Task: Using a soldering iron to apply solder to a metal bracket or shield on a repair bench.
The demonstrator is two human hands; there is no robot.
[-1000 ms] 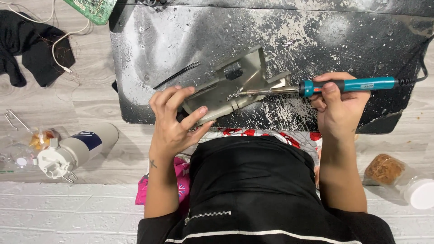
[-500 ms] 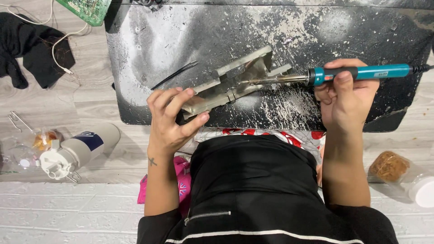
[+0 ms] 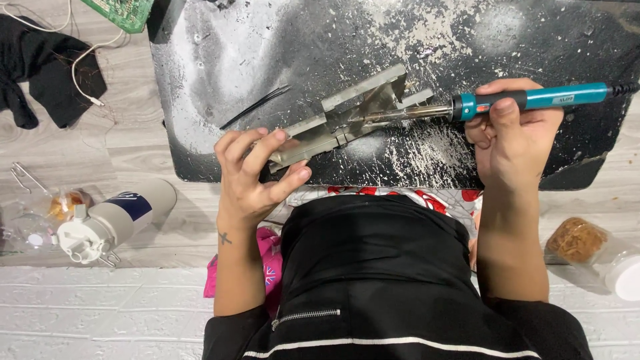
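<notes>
Left hand (image 3: 257,177) on metal bracket (image 3: 347,120), right hand (image 3: 513,137) around soldering iron (image 3: 527,100)

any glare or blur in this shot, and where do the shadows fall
Head view: sharp overall, no motion blur on the left hand or right hand; soft glare on the dusty black mat at upper left; the soldering iron and metal bracket cast only faint shadows; light is even.

A makeshift home electronics-repair spot on a wooden floor (image 3: 120,160): a scorched black work mat (image 3: 253,60) flecked with white residue lies at twelve o'clock, a green circuit board (image 3: 123,12) at eleven, a teal soldering iron (image 3: 533,99) at two, and a white water bottle (image 3: 113,220) with loose wires at nine.
</notes>
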